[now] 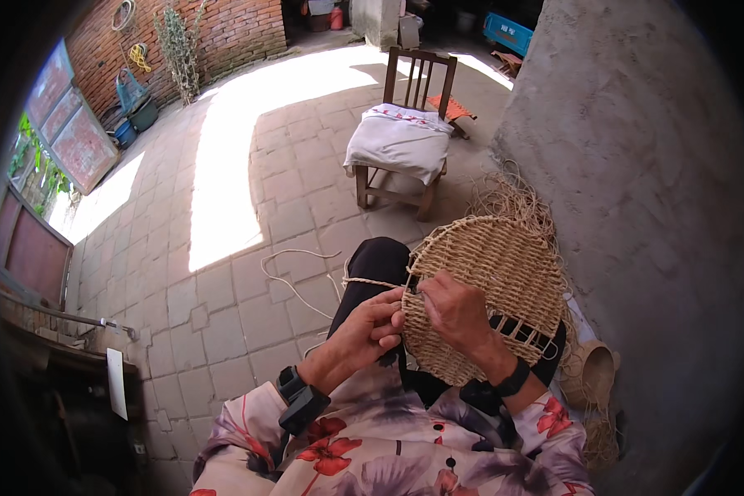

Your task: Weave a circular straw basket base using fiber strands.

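Note:
A rounded, flat piece woven from straw-coloured cord [504, 256] rests on my lap, tilted over my right thigh. Near its lower right edge is an unwoven gap crossed by bare strands. My left hand [370, 326] is at its left edge, fingers bent and pinching the rim. My right hand [455, 307] lies over the weave, with its fingers closed at a small dark opening by that same edge; what the fingertips pinch is hidden. From this spot a loose cord [370, 283] runs left across my dark-trousered knee and down to the floor.
A wooden chair [401, 145] draped with a white cloth stands ahead, an orange-topped folding stool [452, 107] behind it. Tangled cord [512, 198] is heaped against the grey wall [636, 207] at my right. A straw-coloured woven thing [591, 376] sits beside my right leg. Paving [298, 165] covers the yard.

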`<state>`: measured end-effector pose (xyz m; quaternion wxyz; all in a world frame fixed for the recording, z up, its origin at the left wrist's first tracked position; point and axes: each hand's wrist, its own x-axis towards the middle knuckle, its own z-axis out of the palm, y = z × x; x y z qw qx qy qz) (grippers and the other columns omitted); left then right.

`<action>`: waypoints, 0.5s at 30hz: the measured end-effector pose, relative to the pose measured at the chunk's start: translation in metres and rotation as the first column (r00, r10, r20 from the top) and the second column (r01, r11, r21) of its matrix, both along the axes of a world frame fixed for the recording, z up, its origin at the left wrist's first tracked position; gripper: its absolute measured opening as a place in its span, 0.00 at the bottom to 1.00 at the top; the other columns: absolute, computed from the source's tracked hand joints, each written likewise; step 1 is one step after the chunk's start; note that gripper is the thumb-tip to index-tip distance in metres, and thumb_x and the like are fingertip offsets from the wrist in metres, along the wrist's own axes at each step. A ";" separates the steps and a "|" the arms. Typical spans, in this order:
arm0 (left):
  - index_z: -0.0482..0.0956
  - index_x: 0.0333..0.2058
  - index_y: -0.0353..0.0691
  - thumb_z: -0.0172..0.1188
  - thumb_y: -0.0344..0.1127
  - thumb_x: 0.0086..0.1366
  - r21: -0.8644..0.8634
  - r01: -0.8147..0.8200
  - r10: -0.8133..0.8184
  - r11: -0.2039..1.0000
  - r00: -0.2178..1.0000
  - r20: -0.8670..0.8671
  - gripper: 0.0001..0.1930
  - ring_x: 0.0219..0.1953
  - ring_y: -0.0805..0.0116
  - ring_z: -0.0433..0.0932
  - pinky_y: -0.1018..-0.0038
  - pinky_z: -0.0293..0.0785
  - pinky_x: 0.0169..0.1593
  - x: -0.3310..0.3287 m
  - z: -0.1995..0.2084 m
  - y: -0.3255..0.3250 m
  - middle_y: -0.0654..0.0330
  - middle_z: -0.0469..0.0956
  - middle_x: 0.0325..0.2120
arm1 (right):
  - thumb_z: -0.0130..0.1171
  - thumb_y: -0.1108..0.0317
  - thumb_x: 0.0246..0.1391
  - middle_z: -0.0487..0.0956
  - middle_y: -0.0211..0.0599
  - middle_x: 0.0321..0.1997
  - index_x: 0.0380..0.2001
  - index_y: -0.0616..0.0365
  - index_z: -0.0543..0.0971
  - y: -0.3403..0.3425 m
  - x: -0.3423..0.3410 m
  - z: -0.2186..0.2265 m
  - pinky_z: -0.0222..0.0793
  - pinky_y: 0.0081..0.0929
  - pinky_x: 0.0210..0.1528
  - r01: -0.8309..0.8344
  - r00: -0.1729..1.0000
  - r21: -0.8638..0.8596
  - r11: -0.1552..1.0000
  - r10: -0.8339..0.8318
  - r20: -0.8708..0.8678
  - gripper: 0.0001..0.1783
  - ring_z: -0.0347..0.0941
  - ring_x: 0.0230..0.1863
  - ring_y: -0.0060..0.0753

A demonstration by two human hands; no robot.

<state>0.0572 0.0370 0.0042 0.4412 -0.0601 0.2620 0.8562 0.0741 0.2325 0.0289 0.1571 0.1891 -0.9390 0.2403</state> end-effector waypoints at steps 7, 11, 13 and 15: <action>0.73 0.38 0.46 0.46 0.33 0.74 -0.047 -0.076 0.078 0.996 0.996 0.036 0.06 0.13 0.85 0.50 0.84 0.50 0.17 -0.003 -0.001 0.011 0.77 0.58 0.16 | 0.56 0.69 0.53 0.80 0.40 0.32 0.35 0.53 0.81 0.001 -0.020 0.012 0.74 0.40 0.32 -0.085 0.995 0.196 0.977 0.074 0.064 0.07 0.80 0.32 0.47; 0.70 0.35 0.49 0.48 0.36 0.75 -0.132 -0.055 0.055 0.990 0.998 -0.005 0.06 0.13 0.85 0.49 0.84 0.49 0.17 -0.006 -0.001 0.012 0.78 0.54 0.14 | 0.56 0.67 0.51 0.80 0.36 0.27 0.29 0.53 0.79 0.002 -0.029 0.009 0.73 0.39 0.30 -0.162 0.987 0.254 0.953 0.158 0.035 0.04 0.80 0.30 0.44; 0.70 0.35 0.49 0.48 0.37 0.75 -0.151 -0.047 0.048 0.987 0.999 -0.002 0.06 0.13 0.85 0.50 0.84 0.49 0.17 -0.006 -0.003 0.011 0.78 0.54 0.14 | 0.57 0.67 0.50 0.79 0.35 0.25 0.27 0.52 0.78 0.005 -0.031 0.006 0.73 0.39 0.29 -0.184 0.983 0.255 0.949 0.184 0.024 0.03 0.80 0.29 0.43; 0.71 0.35 0.49 0.48 0.37 0.76 -0.153 -0.045 0.045 0.987 0.999 0.001 0.07 0.13 0.85 0.50 0.83 0.49 0.17 -0.007 -0.003 0.011 0.78 0.54 0.14 | 0.58 0.67 0.49 0.78 0.33 0.22 0.25 0.51 0.77 0.007 -0.031 0.004 0.72 0.37 0.26 -0.213 0.973 0.249 0.945 0.227 -0.031 0.02 0.79 0.26 0.41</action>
